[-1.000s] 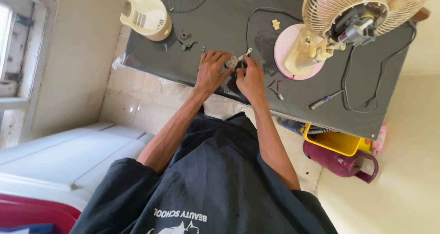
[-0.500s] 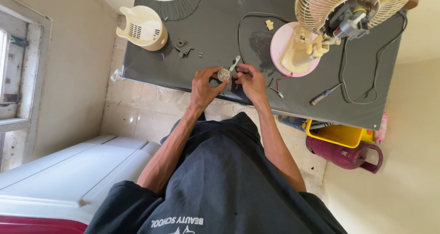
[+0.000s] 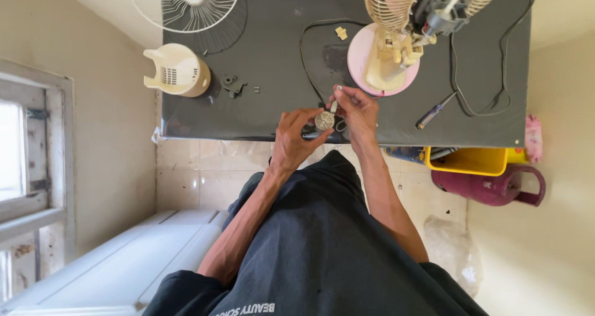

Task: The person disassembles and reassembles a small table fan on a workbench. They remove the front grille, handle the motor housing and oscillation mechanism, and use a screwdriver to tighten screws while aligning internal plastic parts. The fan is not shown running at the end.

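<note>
On the dark surface (image 3: 279,31) lie a wire grille (image 3: 193,3), a cream housing (image 3: 176,71), a pink-based fan (image 3: 396,49), a black cord (image 3: 489,74) and a screwdriver (image 3: 437,110). A yellow tub (image 3: 468,161) and maroon jug (image 3: 489,184) sit below its edge.

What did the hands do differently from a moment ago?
Both hands lifted off the dark table toward the body. The left hand and right hand now hold the small round metal part up between them; earlier they worked lower, against the tabletop. The fan, screwdriver and cream cover stayed put.
</note>
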